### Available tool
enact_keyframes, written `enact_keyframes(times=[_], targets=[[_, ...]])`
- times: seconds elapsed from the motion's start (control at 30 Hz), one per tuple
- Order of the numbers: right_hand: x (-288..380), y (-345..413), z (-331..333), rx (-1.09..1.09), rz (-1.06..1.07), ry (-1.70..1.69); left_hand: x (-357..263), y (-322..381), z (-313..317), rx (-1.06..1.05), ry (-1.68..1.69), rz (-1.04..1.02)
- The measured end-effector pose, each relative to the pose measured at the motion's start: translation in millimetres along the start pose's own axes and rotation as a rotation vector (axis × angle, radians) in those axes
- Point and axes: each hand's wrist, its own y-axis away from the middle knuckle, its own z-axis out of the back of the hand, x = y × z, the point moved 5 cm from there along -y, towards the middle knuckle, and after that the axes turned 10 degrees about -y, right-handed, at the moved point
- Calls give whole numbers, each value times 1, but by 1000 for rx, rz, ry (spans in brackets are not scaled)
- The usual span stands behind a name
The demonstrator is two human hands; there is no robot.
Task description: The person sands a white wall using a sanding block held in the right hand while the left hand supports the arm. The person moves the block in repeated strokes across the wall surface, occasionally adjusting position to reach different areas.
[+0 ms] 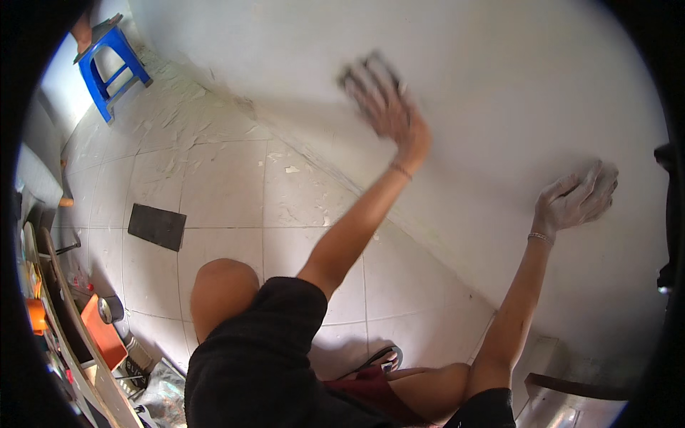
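Note:
My left hand is against the pale wall, blurred. Its fingers are spread over a thin dark sheet, which looks like sandpaper and shows at the fingertips and between the fingers. A thin bracelet circles that wrist. Lower and to the right, my right hand rests on the same wall, coated in whitish dust. Its fingers are slightly bent, and I see nothing held in it; the palm side is partly hidden. A bracelet sits at this wrist too.
Flakes lie on the tiled floor along the wall. A black rectangular sheet lies flat there. Another person's foot is on a blue plastic stool. Cluttered shelving and an orange container stand left.

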Motion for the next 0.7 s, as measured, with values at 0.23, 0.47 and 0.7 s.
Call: enact_keyframes(times=[0.23,0.47,0.7], targets=[[0,-3,0,14,-16,26,-5,-34,9,-72,-192,-231],[4,-3,3,9,-16,33,37,4,-8,52,45,232],[6,-6,5,-2,6,44,-24,-33,3,54,-24,-153]])
